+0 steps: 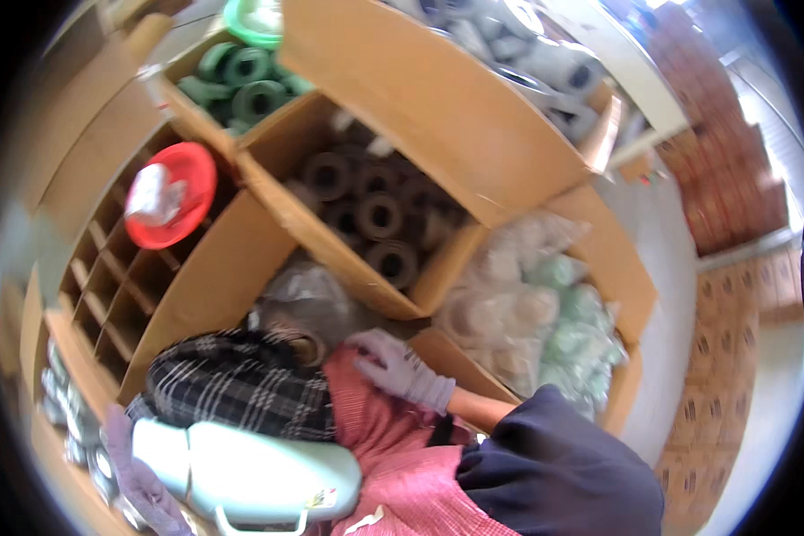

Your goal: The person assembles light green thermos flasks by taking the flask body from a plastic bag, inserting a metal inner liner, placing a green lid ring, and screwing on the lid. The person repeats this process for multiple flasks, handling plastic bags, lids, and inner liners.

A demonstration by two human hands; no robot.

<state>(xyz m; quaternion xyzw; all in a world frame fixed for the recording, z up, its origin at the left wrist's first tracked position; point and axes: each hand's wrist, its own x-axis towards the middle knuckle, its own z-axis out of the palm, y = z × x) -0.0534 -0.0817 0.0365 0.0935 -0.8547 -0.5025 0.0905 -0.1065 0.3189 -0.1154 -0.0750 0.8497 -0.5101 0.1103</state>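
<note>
My right hand (402, 368), in a pale purple-grey glove, rests on the red checked cloth (366, 411) over my lap, its fingers spread and nothing in them. A mint-green bottle (268, 469) with a carrying handle lies on its side in front of me at the lower left. Beside its lid end is my left hand (143, 487), gloved alike, with the fingers stretched out. Whether its palm touches the bottle is hard to see. Black plaid cloth (241, 380) lies just beyond the bottle.
Ahead stands an open carton (322, 255) of dark ring-ended cylinders. Green ones (257, 100) fill another behind it. A red basin (174, 192) sits on a divided carton (107, 286) at left. Plastic-wrapped pieces (527, 313) fill a carton at right; stacked boxes (706, 384) stand beyond.
</note>
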